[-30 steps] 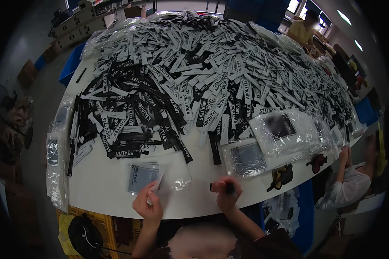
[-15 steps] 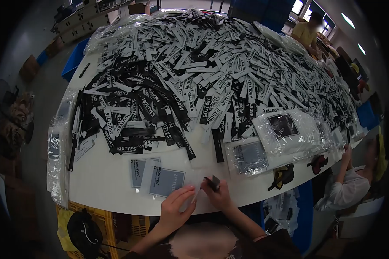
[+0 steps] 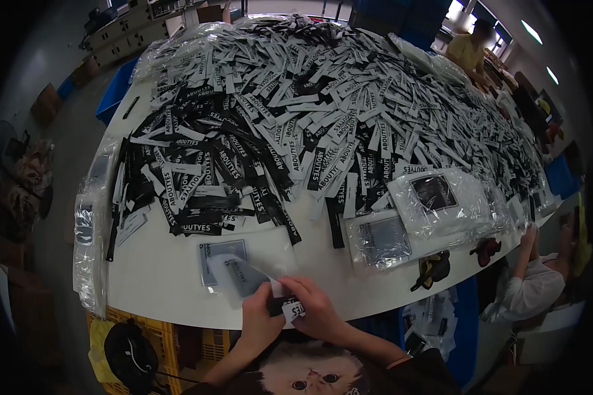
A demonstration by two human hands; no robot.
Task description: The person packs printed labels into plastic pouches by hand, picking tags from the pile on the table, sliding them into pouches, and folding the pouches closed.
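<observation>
Near the front edge of the table, a clear plastic bag (image 3: 238, 275) with a grey printed panel is tilted up toward me. My left hand (image 3: 262, 316) is closed on the bag's near end. Close beside it, my right hand (image 3: 316, 308) has its fingers curled round a black-and-white strip packet (image 3: 292, 311) lettered "ABOUTYES", right at the bag's end. Whether part of the packet is inside the bag, I cannot tell. Under the lifted bag lies another printed bag (image 3: 207, 253), flat on the table.
A large heap of strip packets (image 3: 336, 112) covers the table's far part. Stacked clear bags (image 3: 441, 204) lie to the right, near dark gloves (image 3: 431, 270). Below the edge stand a blue bin (image 3: 466, 329) and a yellow crate (image 3: 171, 336). Another person (image 3: 530, 286) is at the right.
My right hand has moved left and down with its dark strip packet, up against my left hand. The upper bag has come off the table at its near end and now bends upward.
</observation>
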